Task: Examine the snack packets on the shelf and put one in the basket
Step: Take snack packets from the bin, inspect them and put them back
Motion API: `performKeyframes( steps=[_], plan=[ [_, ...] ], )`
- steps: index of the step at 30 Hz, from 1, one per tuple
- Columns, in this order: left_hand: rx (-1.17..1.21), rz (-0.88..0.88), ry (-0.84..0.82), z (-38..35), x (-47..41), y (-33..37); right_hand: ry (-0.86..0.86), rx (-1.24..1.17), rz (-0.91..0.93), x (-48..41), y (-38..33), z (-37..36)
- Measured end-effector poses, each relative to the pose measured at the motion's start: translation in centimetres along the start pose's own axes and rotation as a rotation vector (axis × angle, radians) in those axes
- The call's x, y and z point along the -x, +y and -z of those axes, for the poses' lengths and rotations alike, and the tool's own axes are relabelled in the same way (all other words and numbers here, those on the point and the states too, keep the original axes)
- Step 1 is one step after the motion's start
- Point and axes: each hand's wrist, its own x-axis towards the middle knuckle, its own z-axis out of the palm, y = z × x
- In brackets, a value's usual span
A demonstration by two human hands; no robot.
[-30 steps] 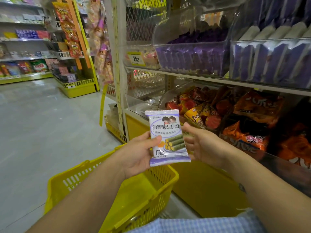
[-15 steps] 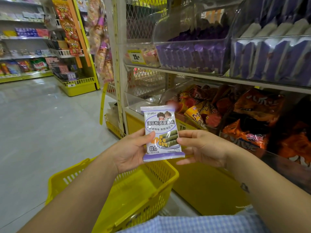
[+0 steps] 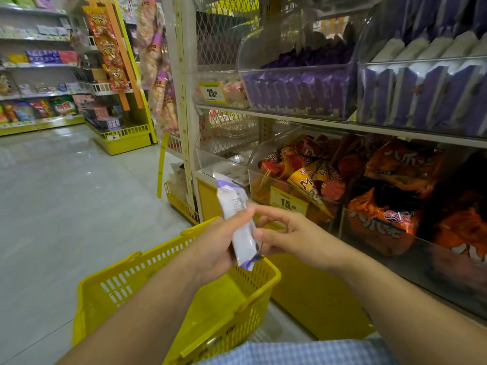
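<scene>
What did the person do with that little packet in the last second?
The snack packet was turned: its printed front faced the camera, and now it shows nearly edge-on with the plain back. The left hand now grips it round the middle, and the right hand shifted to pinch its right edge. Both hands still hold it above the yellow basket, which has not moved.

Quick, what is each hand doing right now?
Left hand: closed round the purple-and-white snack packet.
Right hand: fingertips at the packet's edge; whether it has a grip cannot be told.
</scene>
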Motion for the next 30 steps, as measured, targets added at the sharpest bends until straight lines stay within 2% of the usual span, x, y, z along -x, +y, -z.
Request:
performKeyframes(
  steps=[4,8,11,15,21,24,25,28,30],
  plan=[
    [0.127,-0.068,-0.033,0.8,0.1,0.4,0.134,0.111,-0.046,-0.2,0.0,0.8],
    [0.185,-0.091,-0.082,0.8,0.1,0.3,0.109,0.052,-0.088,-0.2,0.2,1.0],
    [0.04,-0.15,-0.058,0.6,0.1,0.5,0.141,0.034,-0.051,-0.2,0.1,1.2],
    [-0.229,-0.271,0.133,0.8,-0.1,0.6,0.199,0.068,-0.008,-0.4,0.3,1.5],
    [-0.25,-0.316,0.107,1.3,0.0,1.0,0.227,0.103,0.019,-0.7,0.6,1.5],
    [-0.239,-0.381,0.212,1.7,-0.1,1.9,0.319,0.237,0.072,-0.7,0.7,1.4],
    [-0.301,-0.421,0.265,1.9,-0.1,2.2,0.352,0.288,0.096,-0.6,0.6,1.4],
    [-0.724,-0.567,0.397,2.4,0.1,2.8,0.415,0.407,0.166,-0.5,0.3,1.2],
    [-0.814,-0.611,0.332,2.6,0.0,2.8,0.429,0.46,0.206,-0.4,0.1,0.9]
  ],
)
